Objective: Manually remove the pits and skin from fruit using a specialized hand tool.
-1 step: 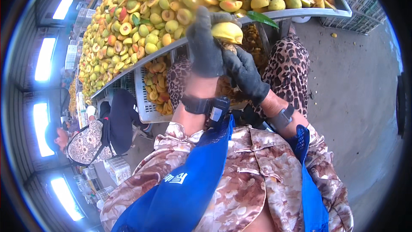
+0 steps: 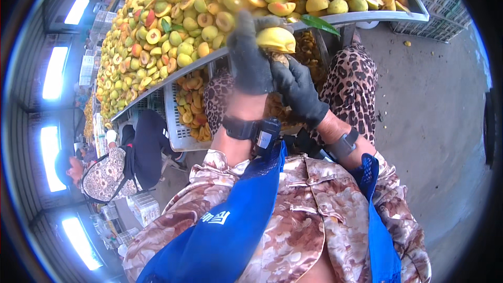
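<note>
My left hand (image 2: 250,55), in a dark grey glove, has its fingers curled round a yellow peach half (image 2: 276,40) just below the table edge. The glove is slightly blurred. Close under that fruit, my right hand (image 2: 299,90), gloved alike, is closed with thumb and fingers against a rough brown piece (image 2: 280,58). Whether this is the peach's pit or its torn flesh I cannot tell, and any tool in the right hand is hidden. Halved yellow and green peaches (image 2: 173,36) are heaped on the metal-edged table (image 2: 361,17) beyond my hands.
A white crate (image 2: 175,126) of peach pieces stands below the table at left, and more pieces lie between my knees. A green leaf (image 2: 319,23) rests on the table rim. Stacked crates (image 2: 437,8) stand at far right. Another person (image 2: 115,170) sits at left.
The peach half has shifted very slightly between my hands. Otherwise the two frames look alike.
</note>
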Demonstrator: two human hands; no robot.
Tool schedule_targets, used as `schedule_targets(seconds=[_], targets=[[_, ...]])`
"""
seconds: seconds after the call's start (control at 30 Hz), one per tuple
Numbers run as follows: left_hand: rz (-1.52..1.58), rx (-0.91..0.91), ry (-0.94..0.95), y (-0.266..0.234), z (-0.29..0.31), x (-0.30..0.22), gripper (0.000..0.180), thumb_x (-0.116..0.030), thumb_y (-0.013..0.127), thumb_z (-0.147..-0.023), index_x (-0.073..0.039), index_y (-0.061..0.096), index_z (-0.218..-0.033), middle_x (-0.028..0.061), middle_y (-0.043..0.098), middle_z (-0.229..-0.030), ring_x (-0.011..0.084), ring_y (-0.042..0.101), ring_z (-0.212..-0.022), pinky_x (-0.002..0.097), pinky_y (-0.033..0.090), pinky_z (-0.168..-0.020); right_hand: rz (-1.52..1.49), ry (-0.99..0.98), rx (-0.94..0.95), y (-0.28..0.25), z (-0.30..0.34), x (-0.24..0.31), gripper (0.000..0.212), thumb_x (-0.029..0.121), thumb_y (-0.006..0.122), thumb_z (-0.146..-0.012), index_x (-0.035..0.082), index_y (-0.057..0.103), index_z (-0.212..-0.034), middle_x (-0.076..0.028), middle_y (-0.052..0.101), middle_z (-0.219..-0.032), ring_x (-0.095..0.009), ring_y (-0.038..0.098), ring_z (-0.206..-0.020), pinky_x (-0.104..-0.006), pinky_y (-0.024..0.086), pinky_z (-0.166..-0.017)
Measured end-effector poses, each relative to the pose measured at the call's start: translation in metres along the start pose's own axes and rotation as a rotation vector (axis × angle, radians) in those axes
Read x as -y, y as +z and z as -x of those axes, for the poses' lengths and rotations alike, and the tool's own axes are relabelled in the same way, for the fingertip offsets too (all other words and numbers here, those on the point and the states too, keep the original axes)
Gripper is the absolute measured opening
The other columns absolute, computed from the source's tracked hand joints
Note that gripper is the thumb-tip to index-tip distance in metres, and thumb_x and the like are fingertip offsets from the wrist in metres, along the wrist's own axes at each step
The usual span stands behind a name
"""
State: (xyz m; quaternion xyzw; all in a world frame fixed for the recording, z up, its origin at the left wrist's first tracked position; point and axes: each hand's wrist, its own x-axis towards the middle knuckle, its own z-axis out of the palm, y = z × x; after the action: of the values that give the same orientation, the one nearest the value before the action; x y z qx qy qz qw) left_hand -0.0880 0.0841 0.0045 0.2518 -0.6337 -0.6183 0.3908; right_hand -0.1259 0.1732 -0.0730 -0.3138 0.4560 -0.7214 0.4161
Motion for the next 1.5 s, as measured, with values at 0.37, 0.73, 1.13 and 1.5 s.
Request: schedule_targets(seconds=[0.37, 0.73, 1.13, 1.5], targets=[[0.104, 0.070, -0.144, -0.013, -0.015, 0.002, 0.065, -0.054, 0.036, -0.105, -0.002, 0.067, -0.081, 0.0095, 0.070, -0.070, 0.0163, 0.067, -0.061, 0.0287, 0.055, -0.061, 0.005, 0.030, 0.203, -0.014, -0.012, 0.016, 0.029, 0.027, 0.056, -0.099, -0.001, 0.064, -0.100, 0.001, 0.059, -0.087, -0.008, 0.052, -0.081, -0.0278, 0.047, -0.072], [-0.133, 0.039, -0.032, -0.017, 0.015, -0.022, 0.057, -0.046, 0.043, -0.105, -0.002, 0.066, -0.078, 0.0069, 0.066, -0.069, 0.0142, 0.062, -0.056, 0.0258, 0.050, -0.055, 0.012, 0.217, 0.346, 0.004, 0.006, 0.019, 0.019, 0.024, 0.049, -0.099, 0.014, 0.052, -0.083, 0.004, 0.043, -0.063, -0.009, 0.036, -0.044, -0.0243, 0.029, -0.040], [-0.595, -0.123, 0.201, -0.125, 0.031, -0.012, 0.063, -0.055, 0.036, -0.105, -0.003, 0.070, -0.093, 0.0105, 0.069, -0.080, 0.0198, 0.069, -0.067, 0.0310, 0.059, -0.066, -0.039, 0.022, 0.603, 0.038, 0.016, 0.019, 0.022, 0.024, 0.070, -0.092, 0.006, 0.064, -0.104, 0.005, 0.061, -0.087, -0.005, 0.054, -0.076, -0.0225, 0.045, -0.065], [-0.672, -0.205, 0.309, -0.184, -0.048, 0.017, 0.032, -0.018, 0.067, -0.092, 0.006, 0.068, -0.113, 0.0185, 0.067, -0.116, 0.0273, 0.062, -0.112, 0.0355, 0.047, -0.098, -0.186, 0.360, 0.281, 0.017, -0.001, -0.001, 0.027, 0.010, 0.068, -0.083, 0.001, 0.064, -0.108, -0.001, 0.064, -0.077, -0.008, 0.052, -0.050, -0.0241, 0.042, -0.043]])
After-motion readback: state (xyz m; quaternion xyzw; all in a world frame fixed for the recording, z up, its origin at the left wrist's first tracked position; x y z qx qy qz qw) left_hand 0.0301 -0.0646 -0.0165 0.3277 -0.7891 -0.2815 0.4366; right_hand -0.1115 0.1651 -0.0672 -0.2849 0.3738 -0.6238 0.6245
